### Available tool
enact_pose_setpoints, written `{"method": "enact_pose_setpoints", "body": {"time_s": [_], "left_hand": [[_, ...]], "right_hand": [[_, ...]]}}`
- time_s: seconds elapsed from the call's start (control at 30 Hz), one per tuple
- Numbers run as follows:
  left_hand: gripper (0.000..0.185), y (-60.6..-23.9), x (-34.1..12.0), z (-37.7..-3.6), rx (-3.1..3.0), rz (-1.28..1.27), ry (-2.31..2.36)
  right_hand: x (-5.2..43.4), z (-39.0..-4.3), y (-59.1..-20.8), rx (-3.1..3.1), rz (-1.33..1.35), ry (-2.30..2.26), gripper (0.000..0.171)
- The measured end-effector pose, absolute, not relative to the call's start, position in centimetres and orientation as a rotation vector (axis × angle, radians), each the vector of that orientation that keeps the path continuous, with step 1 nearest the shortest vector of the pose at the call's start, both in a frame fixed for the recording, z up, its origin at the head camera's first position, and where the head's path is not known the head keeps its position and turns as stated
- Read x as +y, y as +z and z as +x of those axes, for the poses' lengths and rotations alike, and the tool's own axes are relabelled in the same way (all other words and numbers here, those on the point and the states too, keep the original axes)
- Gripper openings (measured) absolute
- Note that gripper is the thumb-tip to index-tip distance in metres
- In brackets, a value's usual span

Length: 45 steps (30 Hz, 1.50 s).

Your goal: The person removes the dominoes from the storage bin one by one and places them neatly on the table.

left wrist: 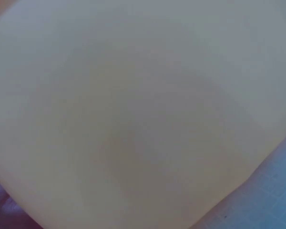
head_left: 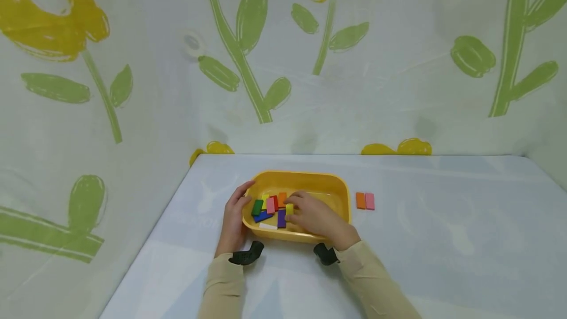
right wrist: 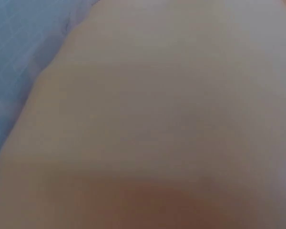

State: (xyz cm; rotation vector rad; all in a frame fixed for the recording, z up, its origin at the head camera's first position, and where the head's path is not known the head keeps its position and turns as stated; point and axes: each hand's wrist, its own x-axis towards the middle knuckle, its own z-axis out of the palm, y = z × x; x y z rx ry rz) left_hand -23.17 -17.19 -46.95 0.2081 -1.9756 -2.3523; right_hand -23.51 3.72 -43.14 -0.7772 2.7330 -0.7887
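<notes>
A yellow plastic tray (head_left: 328, 183) stands on the table in the head view. My left hand (head_left: 233, 218) holds its left end, fingers along the rim. Over the tray's inside, my right hand (head_left: 315, 214) pinches a yellow block (head_left: 290, 209) between thumb and fingers. Loose blocks lie in the tray's left part: green (head_left: 257, 207), pink (head_left: 270, 206), blue (head_left: 263, 216), purple (head_left: 281, 218), orange (head_left: 282, 199) and white (head_left: 267, 226) among them. Some overlap, so red and another yellow are partly hidden. Both wrist views show only a blurred pale surface close up.
Right of the tray, an orange block (head_left: 361, 200) and a pink block (head_left: 369, 201) lie side by side on the pale table (head_left: 443, 240). A flower-patterned cloth (head_left: 381, 97) rises behind the table. Dark devices (head_left: 248, 255) are strapped at both wrists.
</notes>
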Motion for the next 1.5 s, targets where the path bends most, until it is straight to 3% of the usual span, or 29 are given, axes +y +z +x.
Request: {"method": "enact_pose_setpoints", "body": {"time_s": [0.33, 0.7, 1.07, 1.5], "left_hand": [[0.034, -46.92, -17.07, -23.15, -1.980, 0.210, -2.347], [0.034, -46.85, -17.11, -23.06, -1.965, 0.213, -2.346], [0.034, -46.75, -17.35, -22.94, -1.989, 0.208, -2.313], [0.034, -46.97, -17.10, -22.87, -1.947, 0.223, -2.361]], "right_hand": [[3.30, -23.32, -43.38, 2.677, -0.951, -0.519, 0.044], [3.56, -23.09, -43.21, 2.672, -0.983, -0.628, 0.013], [3.32, -22.72, -43.24, 2.764, -0.755, -0.640, 0.031], [3.22, -22.76, -43.62, 2.785, -0.654, -0.634, 0.036]]}}
